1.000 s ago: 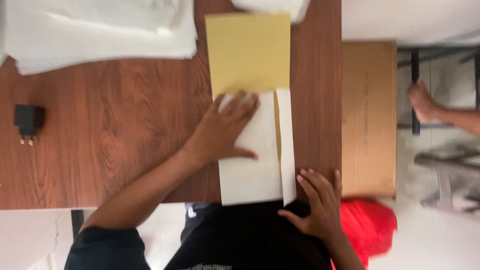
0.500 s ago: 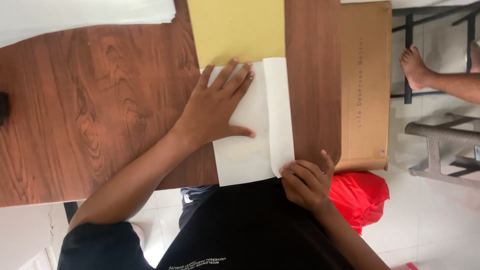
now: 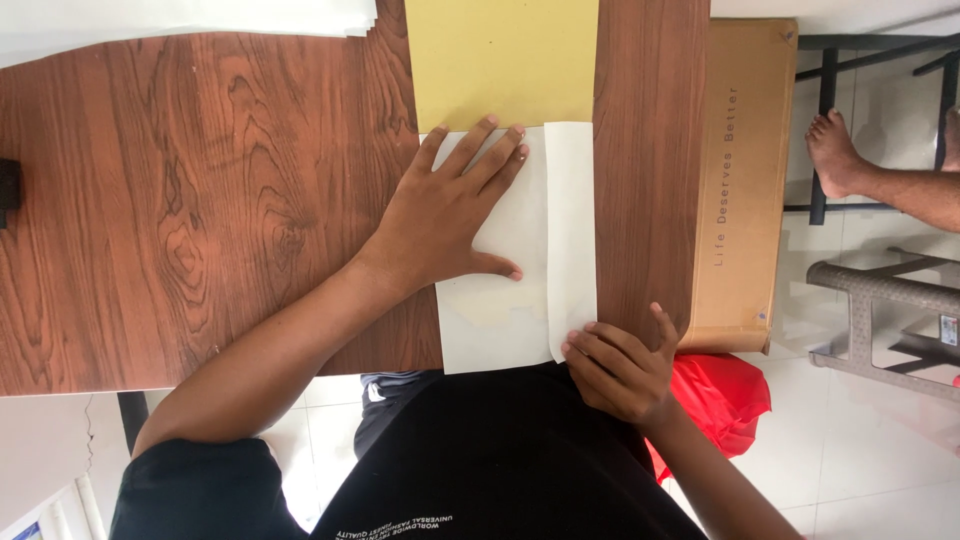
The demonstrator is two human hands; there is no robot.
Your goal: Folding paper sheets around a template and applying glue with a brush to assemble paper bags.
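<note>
A white sheet of paper (image 3: 525, 300) lies on the brown wooden table (image 3: 200, 200), with a narrow strip along its right side folded over. My left hand (image 3: 450, 215) lies flat on the sheet's left part, fingers spread and pointing away from me. At the near edge of the table my right hand (image 3: 618, 365) pinches the near end of the folded strip with curled fingertips. A yellow sheet (image 3: 500, 60) lies beyond the white one, partly under it.
White sheets (image 3: 190, 20) lie at the far left of the table. A small black object (image 3: 8, 185) sits at the left edge. A long cardboard box (image 3: 745, 190) stands beside the table on the right. Another person's bare foot (image 3: 835, 150) and a grey stool (image 3: 890, 320) are further right.
The view has shifted a little. My left hand stays flat on the white sheet. My right hand has moved from beside the sheet onto the near end of the folded strip.
</note>
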